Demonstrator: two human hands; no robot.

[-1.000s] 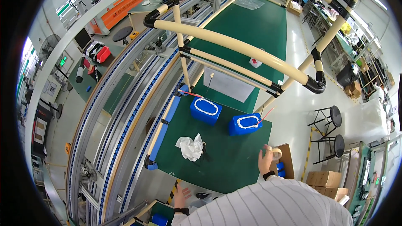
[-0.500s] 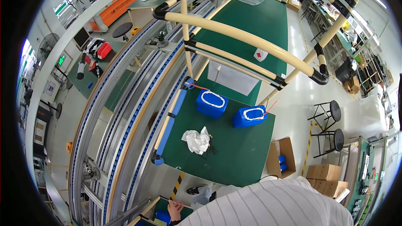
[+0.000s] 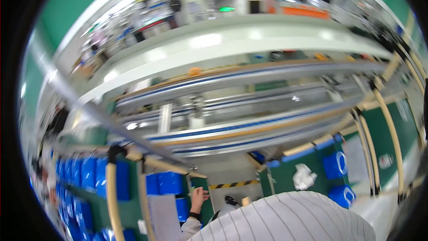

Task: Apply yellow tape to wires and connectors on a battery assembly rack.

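My left hand reaches out low in the head view, a dark band round its wrist. Its fingers look apart and nothing shows in them. Just left of it, blue block-like containers stand on a narrow green surface, and the hand appears nearest to these; contact I cannot tell. My right hand is out of sight. A striped pale garment covers the lower middle. On the green table to the right lie a crumpled white sheet and two blue containers, one behind the other, each with a white ring.
A conveyor line with blue strips runs across ahead. At the left, several shiny blue containers stand in rows behind beige pipe uprights. Beige pipe framing rises at the right. Yellow-black tape marks the floor between the tables.
The view has swung left and blurs. The table with the ringed containers has shifted right, and rows of blue containers have come in at left. My left hand now shows more fully, with its wrist.
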